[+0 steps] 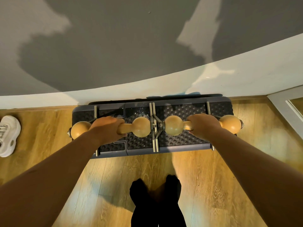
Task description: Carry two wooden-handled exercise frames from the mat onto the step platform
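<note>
Two exercise frames with bulbous wooden handles and grey metal feet stand side by side over the dark, dimpled step platform, which lies against the wall. My left hand is wrapped around the thin middle of the left frame. My right hand grips the middle of the right frame. The frames' inner metal ends meet at the platform's centre. Their metal feet reach the platform's front and back edges; I cannot tell whether they rest on it.
A grey wall with a white skirting board runs right behind the platform. A white sneaker lies on the wooden floor at the far left. My feet in black socks stand just before the platform. A white frame stands at the right.
</note>
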Demonstrator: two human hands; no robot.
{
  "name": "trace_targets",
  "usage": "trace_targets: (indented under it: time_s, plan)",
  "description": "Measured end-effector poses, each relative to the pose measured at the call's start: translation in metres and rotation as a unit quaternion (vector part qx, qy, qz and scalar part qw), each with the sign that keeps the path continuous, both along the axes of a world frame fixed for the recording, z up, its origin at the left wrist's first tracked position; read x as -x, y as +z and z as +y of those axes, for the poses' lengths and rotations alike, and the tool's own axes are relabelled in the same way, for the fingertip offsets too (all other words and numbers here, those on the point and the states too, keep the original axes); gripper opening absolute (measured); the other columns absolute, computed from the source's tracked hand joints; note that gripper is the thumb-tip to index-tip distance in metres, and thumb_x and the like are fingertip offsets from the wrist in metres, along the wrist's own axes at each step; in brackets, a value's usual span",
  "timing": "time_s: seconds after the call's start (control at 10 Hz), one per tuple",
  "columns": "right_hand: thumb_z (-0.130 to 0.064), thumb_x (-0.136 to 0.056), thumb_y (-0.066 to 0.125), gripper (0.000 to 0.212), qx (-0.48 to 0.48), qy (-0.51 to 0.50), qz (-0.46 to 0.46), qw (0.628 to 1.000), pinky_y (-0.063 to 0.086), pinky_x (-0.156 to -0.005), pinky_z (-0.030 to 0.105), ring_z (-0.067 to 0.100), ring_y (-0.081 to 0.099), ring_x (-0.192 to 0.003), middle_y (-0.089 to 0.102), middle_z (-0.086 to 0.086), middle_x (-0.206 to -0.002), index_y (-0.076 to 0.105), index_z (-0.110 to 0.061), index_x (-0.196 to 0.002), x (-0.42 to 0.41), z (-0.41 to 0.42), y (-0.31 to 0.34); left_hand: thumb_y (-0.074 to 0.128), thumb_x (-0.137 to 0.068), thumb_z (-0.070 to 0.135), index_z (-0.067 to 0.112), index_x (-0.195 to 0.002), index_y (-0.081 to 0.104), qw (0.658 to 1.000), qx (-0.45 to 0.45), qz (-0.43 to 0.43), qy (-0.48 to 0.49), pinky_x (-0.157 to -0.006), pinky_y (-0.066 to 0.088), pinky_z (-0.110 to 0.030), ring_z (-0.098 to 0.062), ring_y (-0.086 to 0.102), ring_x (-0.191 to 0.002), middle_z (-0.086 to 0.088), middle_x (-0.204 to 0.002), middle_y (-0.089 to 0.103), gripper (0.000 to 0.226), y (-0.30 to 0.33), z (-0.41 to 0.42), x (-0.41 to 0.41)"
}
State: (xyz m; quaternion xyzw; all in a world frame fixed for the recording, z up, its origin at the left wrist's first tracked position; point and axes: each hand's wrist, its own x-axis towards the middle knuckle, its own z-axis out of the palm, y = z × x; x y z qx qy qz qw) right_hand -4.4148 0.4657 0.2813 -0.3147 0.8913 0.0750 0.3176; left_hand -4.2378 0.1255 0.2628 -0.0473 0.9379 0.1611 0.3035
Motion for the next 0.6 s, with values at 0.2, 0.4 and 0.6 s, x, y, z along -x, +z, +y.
trace_targets:
  time_s: [0.2, 0.4, 0.6]
  plan:
    - [-0.030, -0.089, 0.075, 0.026, 0.059, 0.009, 0.065, 0.996, 0.047, -0.079, 0.038, 0.021, 0.058, -0.087, 0.065, -0.002, -0.090, 0.060, -0.024, -0.109, -0.008, 0.009, -0.009, 0.077, -0.088, 0.035, 0.025, -0.103, 0.064, 0.989, 0.064, 0.124, 0.042, -0.077, 0.054, -0.041, -0.022, 0.064, -0.082, 0.000, -0.091, 0.066, 0.022, 0.000, 0.015, -0.016]
    - [-0.038, -0.077, 0.085, 0.067, 0.075, -0.001, 0.096, 0.993, 0.043, -0.092, 0.046, 0.030, 0.057, -0.112, 0.068, 0.004, -0.115, 0.056, -0.021, -0.135, -0.013, 0.014, -0.012, 0.087, -0.077, 0.028, 0.016, -0.130, 0.065, 0.975, 0.116, 0.174, 0.077, -0.096, 0.047, -0.060, -0.040, 0.060, -0.115, -0.013, -0.126, 0.065, 0.058, 0.007, 0.036, -0.026]
    - [-0.053, -0.076, 0.083, 0.084, 0.035, 0.010, 0.101, 0.994, 0.034, -0.110, 0.055, 0.029, 0.051, -0.128, 0.062, 0.001, -0.132, 0.047, -0.028, -0.147, -0.016, 0.019, -0.011, 0.090, -0.073, 0.032, 0.019, -0.151, 0.051, 0.978, 0.117, 0.154, 0.074, -0.119, 0.029, -0.063, -0.042, 0.047, -0.141, -0.016, -0.150, 0.054, 0.088, 0.014, 0.057, -0.041]
